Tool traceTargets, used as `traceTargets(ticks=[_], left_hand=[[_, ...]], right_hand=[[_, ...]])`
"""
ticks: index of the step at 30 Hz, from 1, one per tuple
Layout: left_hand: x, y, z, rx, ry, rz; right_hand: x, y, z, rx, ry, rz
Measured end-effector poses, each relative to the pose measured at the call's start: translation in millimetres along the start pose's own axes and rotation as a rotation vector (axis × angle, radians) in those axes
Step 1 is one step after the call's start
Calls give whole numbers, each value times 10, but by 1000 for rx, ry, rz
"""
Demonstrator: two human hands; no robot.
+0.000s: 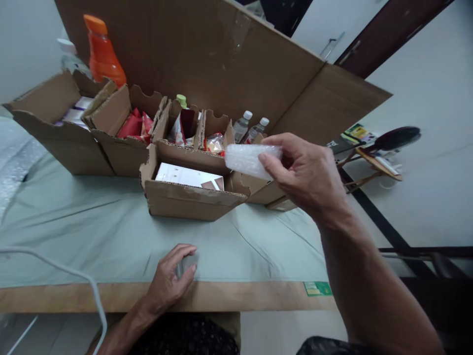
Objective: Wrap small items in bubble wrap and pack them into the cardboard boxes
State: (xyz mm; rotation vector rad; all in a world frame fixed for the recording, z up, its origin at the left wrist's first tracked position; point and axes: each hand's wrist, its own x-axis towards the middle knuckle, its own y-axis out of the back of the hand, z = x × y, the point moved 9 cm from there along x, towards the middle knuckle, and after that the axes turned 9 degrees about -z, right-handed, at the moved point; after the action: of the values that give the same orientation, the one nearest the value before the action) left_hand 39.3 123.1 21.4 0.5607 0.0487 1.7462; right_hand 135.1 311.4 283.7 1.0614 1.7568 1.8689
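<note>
My right hand (301, 172) grips a bubble-wrapped bundle (246, 160) between thumb and fingers, in the air above the right end of a low cardboard box (188, 202). What the bubble wrap encloses cannot be made out. In that box lies a white carton (188, 176) with a brown pattern at one end. My left hand (173, 276) rests near the table's front edge, fingers curved and apart from the thumb, holding nothing.
Cardboard bins (121, 153) stand in a row behind, with red packets (136, 124) and snacks. Bottles, one an orange bottle (103, 54), stand before a tall cardboard panel (207, 54). Bubble wrap (16, 153) lies left; a white cable (94, 286) crosses the front edge.
</note>
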Motion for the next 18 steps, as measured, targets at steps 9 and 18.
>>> traceTargets(ticks=[9, 18], left_hand=[[15, 5, 34, 23, -23, -6], [12, -10, 14, 3, 2, -3]], right_hand=[[245, -548, -172, -453, -120, -498], [206, -1075, -205, -289, -4, -846]])
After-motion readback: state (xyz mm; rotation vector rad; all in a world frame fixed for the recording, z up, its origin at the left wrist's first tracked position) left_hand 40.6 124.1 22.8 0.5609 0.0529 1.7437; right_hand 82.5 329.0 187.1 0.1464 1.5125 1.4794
